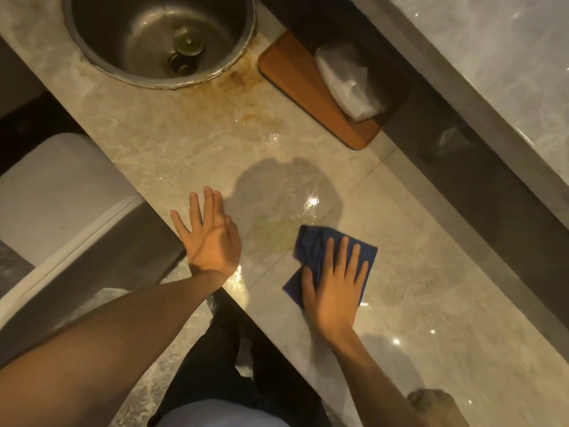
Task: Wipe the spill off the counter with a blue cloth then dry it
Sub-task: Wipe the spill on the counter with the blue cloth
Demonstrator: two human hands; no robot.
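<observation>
A folded blue cloth (311,245) lies flat on the beige marble counter (431,288). My right hand (335,285) presses down on the cloth with its fingers spread. Just left of the cloth is the spill (274,232), a faint yellowish wet patch that glistens, partly under a dark shadow. My left hand (209,232) rests flat on the counter near its front edge, fingers apart, holding nothing, to the left of the spill.
A round steel sink (160,41) is set in the counter at the far end, with brown stains beside it. An orange tray (314,94) holds a clear plastic bag (348,81). A white bin lid (61,192) sits below left. A raised marble ledge (498,57) runs on the right.
</observation>
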